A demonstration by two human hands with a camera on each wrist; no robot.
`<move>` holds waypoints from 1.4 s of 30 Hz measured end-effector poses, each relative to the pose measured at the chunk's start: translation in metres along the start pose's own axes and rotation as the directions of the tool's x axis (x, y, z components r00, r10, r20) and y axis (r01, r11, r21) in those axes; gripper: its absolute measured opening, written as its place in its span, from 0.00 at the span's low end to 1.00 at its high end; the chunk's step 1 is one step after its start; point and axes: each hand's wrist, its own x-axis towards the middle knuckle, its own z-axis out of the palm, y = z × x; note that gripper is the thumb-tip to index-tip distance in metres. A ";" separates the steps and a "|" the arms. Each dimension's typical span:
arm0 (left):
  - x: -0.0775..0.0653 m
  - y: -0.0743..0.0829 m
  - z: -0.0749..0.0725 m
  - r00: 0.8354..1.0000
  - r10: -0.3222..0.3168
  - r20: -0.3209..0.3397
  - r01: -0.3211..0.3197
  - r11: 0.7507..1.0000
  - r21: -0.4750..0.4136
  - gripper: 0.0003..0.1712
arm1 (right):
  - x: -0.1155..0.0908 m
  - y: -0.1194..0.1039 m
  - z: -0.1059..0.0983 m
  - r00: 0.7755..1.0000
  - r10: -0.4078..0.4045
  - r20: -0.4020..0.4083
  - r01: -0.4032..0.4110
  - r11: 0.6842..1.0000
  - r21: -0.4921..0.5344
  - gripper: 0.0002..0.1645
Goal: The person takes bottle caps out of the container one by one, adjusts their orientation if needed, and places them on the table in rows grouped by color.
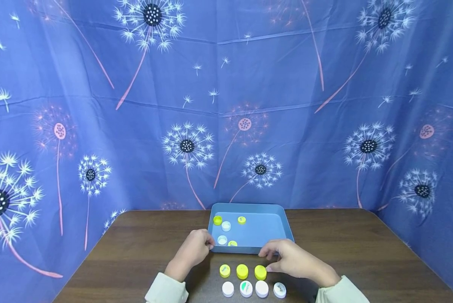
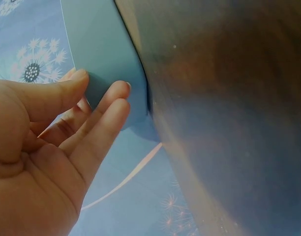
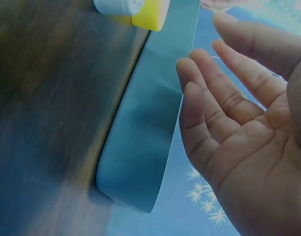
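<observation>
A blue tray (image 1: 249, 249) lies on the table, with several yellow and white bottle caps inside. My left hand (image 1: 194, 249) grips the tray's front left corner; in the left wrist view, thumb and fingers lie on either side of the tray wall (image 2: 99, 44). At the tray's front right, my right hand (image 1: 287, 257) holds nothing, its fingers loosely bent beside the rim. Its thumb comes right up to a yellow cap (image 1: 260, 272), the rightmost of three yellow caps in a row before the tray. The right wrist view shows the fingertips (image 3: 192, 101) at the wall's upper edge.
Nearer than the yellow row, several white caps (image 1: 262, 289) form another row, one with a green mark (image 1: 246, 289). The brown wooden table (image 1: 143, 252) extends to both sides. A blue cloth with dandelion prints (image 1: 226, 84) hangs around its back and sides.
</observation>
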 end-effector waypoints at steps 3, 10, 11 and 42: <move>-0.001 -0.001 0.001 1.000 -0.002 0.003 0.002 1.000 -0.002 0.08 | 0.000 0.001 0.002 1.000 -0.008 0.003 0.008 1.000 0.000 0.15; 0.000 -0.001 0.002 1.000 0.008 0.008 -0.008 1.000 -0.016 0.08 | 0.002 0.001 0.005 1.000 0.001 0.017 -0.001 1.000 0.025 0.12; 0.001 0.000 0.002 1.000 0.012 0.005 -0.012 1.000 -0.016 0.08 | 0.002 0.001 0.005 1.000 0.002 0.018 -0.003 0.999 0.033 0.12; 0.000 -0.004 -0.001 1.000 0.027 -0.010 -0.027 0.999 0.030 0.07 | 0.089 -0.017 -0.013 0.983 -0.014 -0.183 -0.015 0.987 -0.159 0.17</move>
